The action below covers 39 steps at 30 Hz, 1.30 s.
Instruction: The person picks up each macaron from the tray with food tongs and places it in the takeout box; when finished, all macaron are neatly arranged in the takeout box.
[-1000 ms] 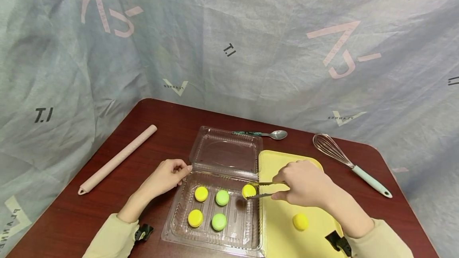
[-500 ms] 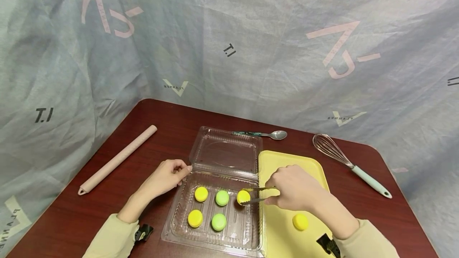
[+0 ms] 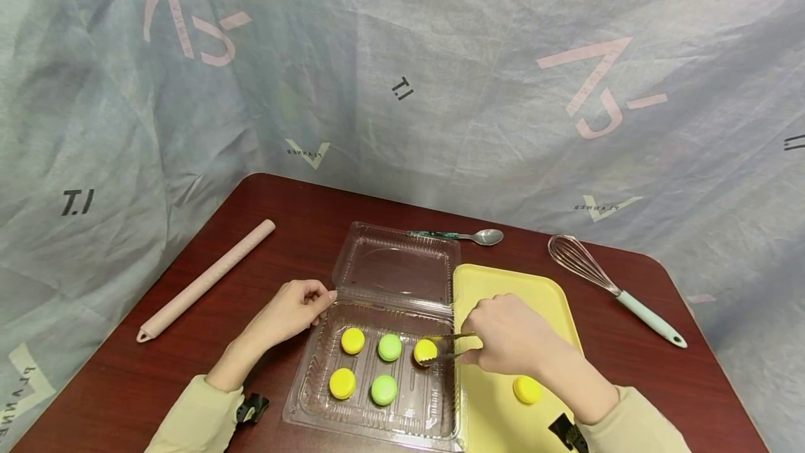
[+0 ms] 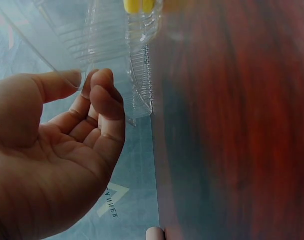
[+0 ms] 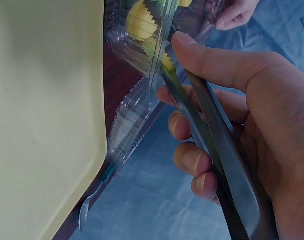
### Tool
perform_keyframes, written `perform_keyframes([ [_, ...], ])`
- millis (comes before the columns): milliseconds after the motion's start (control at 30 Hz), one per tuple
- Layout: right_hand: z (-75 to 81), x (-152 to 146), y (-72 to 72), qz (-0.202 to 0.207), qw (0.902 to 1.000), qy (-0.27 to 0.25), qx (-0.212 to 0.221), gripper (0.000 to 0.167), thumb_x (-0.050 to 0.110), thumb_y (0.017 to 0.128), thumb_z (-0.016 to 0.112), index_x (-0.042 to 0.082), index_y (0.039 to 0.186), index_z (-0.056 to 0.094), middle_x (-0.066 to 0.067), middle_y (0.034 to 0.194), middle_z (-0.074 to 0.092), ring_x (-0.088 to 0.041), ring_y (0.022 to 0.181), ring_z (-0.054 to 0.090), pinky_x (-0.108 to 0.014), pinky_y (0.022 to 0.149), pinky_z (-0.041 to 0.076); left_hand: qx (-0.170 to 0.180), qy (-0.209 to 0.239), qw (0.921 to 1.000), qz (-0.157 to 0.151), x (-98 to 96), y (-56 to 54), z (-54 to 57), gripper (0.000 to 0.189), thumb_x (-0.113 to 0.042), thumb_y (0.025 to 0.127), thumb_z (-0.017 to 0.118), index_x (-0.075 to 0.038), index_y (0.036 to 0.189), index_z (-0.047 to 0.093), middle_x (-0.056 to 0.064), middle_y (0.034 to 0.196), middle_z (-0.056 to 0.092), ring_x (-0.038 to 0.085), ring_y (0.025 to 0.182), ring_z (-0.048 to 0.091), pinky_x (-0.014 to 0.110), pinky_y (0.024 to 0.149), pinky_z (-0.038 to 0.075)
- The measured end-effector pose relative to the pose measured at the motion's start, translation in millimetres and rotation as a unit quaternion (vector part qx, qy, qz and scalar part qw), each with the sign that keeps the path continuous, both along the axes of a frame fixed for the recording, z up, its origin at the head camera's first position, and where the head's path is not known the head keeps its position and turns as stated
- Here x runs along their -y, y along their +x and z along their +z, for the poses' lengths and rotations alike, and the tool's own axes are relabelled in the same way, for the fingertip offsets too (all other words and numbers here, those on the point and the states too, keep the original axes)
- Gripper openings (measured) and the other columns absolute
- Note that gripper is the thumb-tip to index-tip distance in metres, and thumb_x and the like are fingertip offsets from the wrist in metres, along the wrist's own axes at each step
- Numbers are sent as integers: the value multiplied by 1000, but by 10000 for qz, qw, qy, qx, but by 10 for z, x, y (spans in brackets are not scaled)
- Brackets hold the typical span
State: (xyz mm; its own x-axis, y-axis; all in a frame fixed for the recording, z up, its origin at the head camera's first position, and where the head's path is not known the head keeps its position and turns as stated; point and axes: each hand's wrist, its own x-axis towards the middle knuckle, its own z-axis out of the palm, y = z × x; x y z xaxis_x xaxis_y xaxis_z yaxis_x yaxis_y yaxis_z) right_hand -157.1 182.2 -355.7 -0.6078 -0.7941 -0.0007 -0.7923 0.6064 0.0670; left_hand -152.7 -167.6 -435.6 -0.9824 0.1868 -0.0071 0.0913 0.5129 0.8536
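The right-hand grip is curled round a pair of metal tongs, thumb on 1 side and fingers on the other. The 2 toothed tips of the tongs stand on either side of a yellow macaron, which is inside a clear plastic box, toward its back right; I cannot tell whether it rests on the bottom. The left-hand grip pinches the plastic at the back left corner of the box between thumb and fingertips.

In the box, 2 green macarons sit in the middle, 1 in front of the other, and 2 yellow macarons sit in a matching line to their left. The lid lies folded open behind the box.

Just beside the box on the right is a yellow tray with 1 single macaron, also yellow, lying on it near the right forearm. A spoon lies at the lid's far right corner. Farther right is a whisk with a pale green handle; well to the left, a pink rolling pin lies slanted on the dark red surface. A grey printed cloth hangs behind.
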Motion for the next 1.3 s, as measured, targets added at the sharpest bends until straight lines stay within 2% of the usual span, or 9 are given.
perform_keyframes([
  [633,-9,88,45,-203,9997,76,-141,28,44,66,88,21,65,71,12,65,64,-13,56,57,-34,55,47,-45,131,9999,-62,21,-7,-21,27,-21,101,62,-4,79,64,1,62,59,20,60,61,26,54,46],
  [900,-19,103,57,-234,9994,94,-242,34,46,64,88,21,60,66,14,58,55,-11,52,51,-33,52,44,-104,97,9999,-87,23,-12,-27,28,-21,100,63,-5,78,64,1,61,59,19,60,60,25,54,46],
  [1167,-10,100,67,-206,9993,83,-317,34,45,63,89,21,60,66,12,58,55,-13,52,53,-33,51,44,-73,103,9999,-81,23,-5,-15,27,-22,100,62,-5,78,64,1,61,59,19,60,60,24,52,44],
  [1300,-6,107,70,-250,9992,124,-298,36,46,62,89,21,59,64,14,57,52,-11,51,49,-32,50,42,-73,90,9999,-94,25,-1,-12,27,-22,100,62,-5,79,64,1,61,59,19,60,60,24,52,43],
])
